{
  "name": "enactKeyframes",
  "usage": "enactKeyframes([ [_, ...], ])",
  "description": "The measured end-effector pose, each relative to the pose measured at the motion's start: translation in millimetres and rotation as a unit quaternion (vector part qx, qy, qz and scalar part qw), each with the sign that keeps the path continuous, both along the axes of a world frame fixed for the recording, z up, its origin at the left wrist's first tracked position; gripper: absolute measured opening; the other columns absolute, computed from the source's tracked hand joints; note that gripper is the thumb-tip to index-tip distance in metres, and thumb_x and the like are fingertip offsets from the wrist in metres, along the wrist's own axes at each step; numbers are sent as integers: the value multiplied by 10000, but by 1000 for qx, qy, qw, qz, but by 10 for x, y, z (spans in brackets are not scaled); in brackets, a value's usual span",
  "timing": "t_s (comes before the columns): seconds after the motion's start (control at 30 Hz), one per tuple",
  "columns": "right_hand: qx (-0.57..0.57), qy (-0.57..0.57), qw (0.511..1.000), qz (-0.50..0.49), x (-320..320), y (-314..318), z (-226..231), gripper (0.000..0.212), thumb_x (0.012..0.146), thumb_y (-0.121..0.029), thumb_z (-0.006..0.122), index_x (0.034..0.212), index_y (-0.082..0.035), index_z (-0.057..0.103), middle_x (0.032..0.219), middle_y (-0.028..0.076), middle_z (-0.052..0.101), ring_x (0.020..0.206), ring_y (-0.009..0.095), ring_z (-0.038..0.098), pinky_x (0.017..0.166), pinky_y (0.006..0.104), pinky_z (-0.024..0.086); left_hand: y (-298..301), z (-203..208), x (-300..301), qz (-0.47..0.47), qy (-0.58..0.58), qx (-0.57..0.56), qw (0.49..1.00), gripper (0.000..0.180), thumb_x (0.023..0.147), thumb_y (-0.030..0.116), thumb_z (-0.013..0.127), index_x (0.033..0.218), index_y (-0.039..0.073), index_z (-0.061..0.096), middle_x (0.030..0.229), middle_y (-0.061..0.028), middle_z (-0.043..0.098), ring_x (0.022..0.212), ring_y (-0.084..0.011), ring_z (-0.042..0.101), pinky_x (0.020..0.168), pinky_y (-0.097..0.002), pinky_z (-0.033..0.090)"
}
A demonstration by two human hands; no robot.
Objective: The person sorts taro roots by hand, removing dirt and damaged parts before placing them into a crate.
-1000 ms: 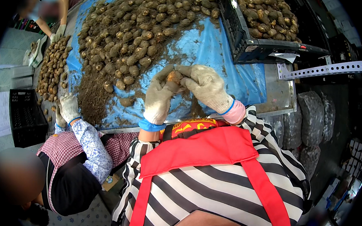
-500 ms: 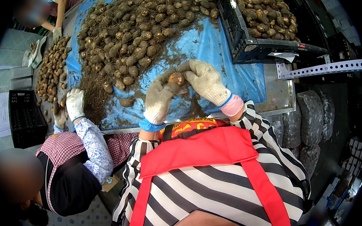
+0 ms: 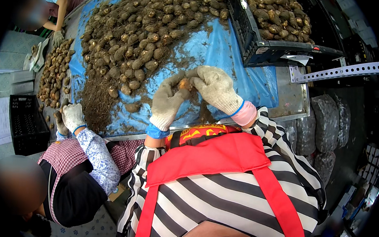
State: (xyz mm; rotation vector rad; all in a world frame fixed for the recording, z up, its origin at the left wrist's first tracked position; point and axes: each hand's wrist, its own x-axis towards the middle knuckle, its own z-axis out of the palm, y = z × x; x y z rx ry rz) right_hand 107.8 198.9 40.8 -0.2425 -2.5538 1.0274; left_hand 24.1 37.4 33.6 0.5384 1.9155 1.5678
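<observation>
Between my gloved hands, over the front part of the table, is a small brown taro corm (image 3: 184,84) with a reddish patch. My left hand (image 3: 166,99), in a dirty white knit glove, is closed round its left side. From the right, the fingers of my right hand (image 3: 212,85), gloved too, press against the same corm and partly hide it. Beyond my hands a large heap of hairy taro corms (image 3: 133,41) lies on a blue plastic sheet (image 3: 220,46). Loose root fibres and soil (image 3: 97,108) are spread left of my left hand.
A black crate (image 3: 263,53) full of corms stands at the far right, near a perforated metal bar (image 3: 344,73). At left, a co-worker's gloved hands (image 3: 71,116) are by a smaller corm pile (image 3: 55,73) and a black crate (image 3: 26,121). Another person (image 3: 59,6) works farther back.
My right hand has closed in over the corm, and the corm has turned and is more covered. The nearer co-worker's hands have come together.
</observation>
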Motion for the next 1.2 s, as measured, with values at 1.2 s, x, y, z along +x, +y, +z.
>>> enactKeyframes([
  [1.2,-167,-62,984,1,-31,117,-51,256,874,-144,617,1112,-72,678,1041,138,675,996,298,648,863,373,513,50,-83,3,16,-253,278,926,725,901,108,675,1466,-67,255,1349,-223,483,1191,-321,577,963,-420,555],
])
